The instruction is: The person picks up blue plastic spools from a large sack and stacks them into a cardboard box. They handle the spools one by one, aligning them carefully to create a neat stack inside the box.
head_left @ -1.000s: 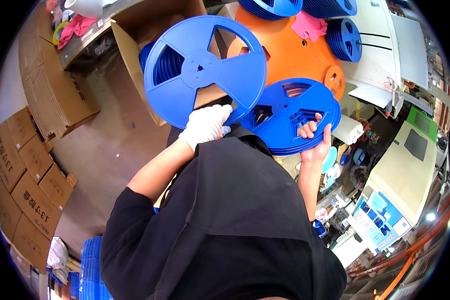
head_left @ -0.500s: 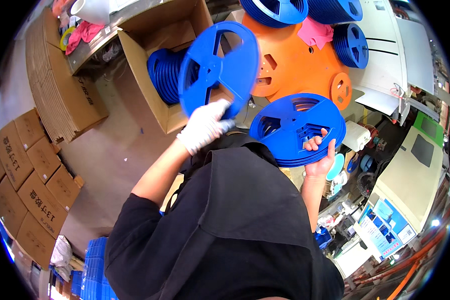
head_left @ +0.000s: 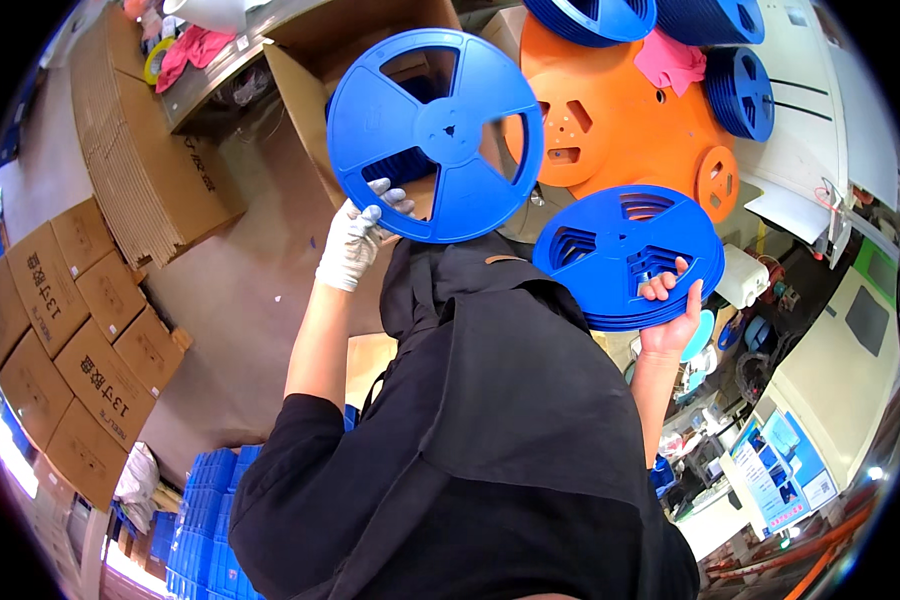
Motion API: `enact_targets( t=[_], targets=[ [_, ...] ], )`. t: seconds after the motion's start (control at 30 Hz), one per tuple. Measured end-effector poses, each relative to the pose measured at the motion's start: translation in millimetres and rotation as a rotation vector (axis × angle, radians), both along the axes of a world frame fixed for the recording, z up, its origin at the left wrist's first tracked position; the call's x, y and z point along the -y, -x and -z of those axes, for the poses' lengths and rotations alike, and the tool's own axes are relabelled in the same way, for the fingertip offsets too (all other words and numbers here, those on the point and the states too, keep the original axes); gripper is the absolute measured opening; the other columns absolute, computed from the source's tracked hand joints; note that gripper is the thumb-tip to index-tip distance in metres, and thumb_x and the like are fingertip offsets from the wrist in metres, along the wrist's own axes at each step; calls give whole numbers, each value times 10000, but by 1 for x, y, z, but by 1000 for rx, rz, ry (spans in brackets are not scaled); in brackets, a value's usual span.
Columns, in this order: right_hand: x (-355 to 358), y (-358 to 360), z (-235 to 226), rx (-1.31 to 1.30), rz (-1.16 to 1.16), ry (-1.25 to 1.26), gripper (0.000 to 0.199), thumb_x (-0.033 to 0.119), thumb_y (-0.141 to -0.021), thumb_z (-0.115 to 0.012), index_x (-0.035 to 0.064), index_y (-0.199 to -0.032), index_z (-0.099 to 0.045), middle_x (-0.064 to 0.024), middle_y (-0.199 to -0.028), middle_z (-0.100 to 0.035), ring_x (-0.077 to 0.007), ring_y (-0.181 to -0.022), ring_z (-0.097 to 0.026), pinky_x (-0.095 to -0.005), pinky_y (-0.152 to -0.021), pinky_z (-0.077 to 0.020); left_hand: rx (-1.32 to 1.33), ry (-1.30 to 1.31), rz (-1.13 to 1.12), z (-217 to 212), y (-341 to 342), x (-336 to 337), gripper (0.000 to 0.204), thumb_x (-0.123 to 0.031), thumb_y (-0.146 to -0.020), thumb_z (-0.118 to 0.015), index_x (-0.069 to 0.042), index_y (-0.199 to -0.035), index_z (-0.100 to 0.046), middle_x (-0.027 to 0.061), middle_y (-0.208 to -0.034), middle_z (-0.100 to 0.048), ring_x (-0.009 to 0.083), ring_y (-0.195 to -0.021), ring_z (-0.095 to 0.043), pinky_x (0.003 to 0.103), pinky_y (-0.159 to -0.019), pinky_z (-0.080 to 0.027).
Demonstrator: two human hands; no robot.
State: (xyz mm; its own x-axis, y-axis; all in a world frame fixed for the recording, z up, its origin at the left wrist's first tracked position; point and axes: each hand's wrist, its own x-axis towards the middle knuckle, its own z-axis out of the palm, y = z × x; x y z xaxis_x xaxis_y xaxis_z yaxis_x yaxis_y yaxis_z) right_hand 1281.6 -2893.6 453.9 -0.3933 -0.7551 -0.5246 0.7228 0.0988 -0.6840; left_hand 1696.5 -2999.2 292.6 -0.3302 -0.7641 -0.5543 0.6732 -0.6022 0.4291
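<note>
A blue plastic reel disc (head_left: pixel 382 115) with three cutouts and a small centre hole faces me almost flat-on. My left hand (head_left: pixel 355 240), in a white glove, grips its lower left rim, fingers over the face near a cutout. A stack of several matching blue discs (head_left: pixel 610 275) rests tilted in my bare right hand (head_left: pixel 670 305), which holds its lower right edge with fingers bent into a cutout and the thumb along the rim. Behind the single disc stands an open cardboard box (head_left: pixel 305 115), with more blue discs (head_left: pixel 405 168) partly showing through the cutouts.
An orange round-armed table (head_left: pixel 630 130) bears further blue disc stacks (head_left: pixel 738 92) and a pink cloth (head_left: pixel 670 62). Flattened cardboard (head_left: pixel 135 150) leans at the left, above stacked closed cartons (head_left: pixel 75 290). Blue crates (head_left: pixel 205 510) stand at lower left. A pale machine (head_left: pixel 830 340) is at right.
My left hand has swung the single disc from a tilted, motion-blurred position to nearly face-on. The glove is now at its lower left rim. My right hand keeps its hold on the stack.
</note>
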Motion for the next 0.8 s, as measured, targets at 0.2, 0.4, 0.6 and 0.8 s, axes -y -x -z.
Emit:
enact_targets(
  t=[0.2,0.4,0.6,0.8],
  targets=[
    [9,-7,-2,7,-35,-1,431,366,-978,-451,38,-1256,-474,-47,-835,-488,-151,-714,-461,-315,-680,-414,-70,23,-37,-5,-11,-4,496,-133,-783,-738,-14,-1211,-516,160,-1061,-639,362,-1011,-632,494,-872,-542],
    [12,-5,0,6,-63,0,434,361,-977,-454,35,-1264,-468,-54,-838,-490,-152,-711,-465,-310,-680,-408,-68,-7,-60,-16,-11,-11,478,-114,-789,-727,-15,-1207,-520,145,-1039,-648,368,-992,-635,512,-885,-523],
    [20,-10,-5,-27,-55,-19,424,359,-971,-473,40,-1251,-480,-55,-817,-503,-156,-696,-477,-314,-669,-416,-218,12,-66,-2,-17,-18,436,-93,-784,-724,-45,-1182,-553,94,-982,-652,333,-949,-631,511,-869,-522],
    [18,-13,-5,-13,-46,-16,425,358,-969,-481,41,-1252,-477,-58,-820,-513,-157,-695,-481,-314,-670,-422,-228,-11,-76,-4,-19,-19,425,-98,-766,-746,-59,-1155,-576,83,-954,-654,314,-933,-622,511,-871,-509]
  ],
)
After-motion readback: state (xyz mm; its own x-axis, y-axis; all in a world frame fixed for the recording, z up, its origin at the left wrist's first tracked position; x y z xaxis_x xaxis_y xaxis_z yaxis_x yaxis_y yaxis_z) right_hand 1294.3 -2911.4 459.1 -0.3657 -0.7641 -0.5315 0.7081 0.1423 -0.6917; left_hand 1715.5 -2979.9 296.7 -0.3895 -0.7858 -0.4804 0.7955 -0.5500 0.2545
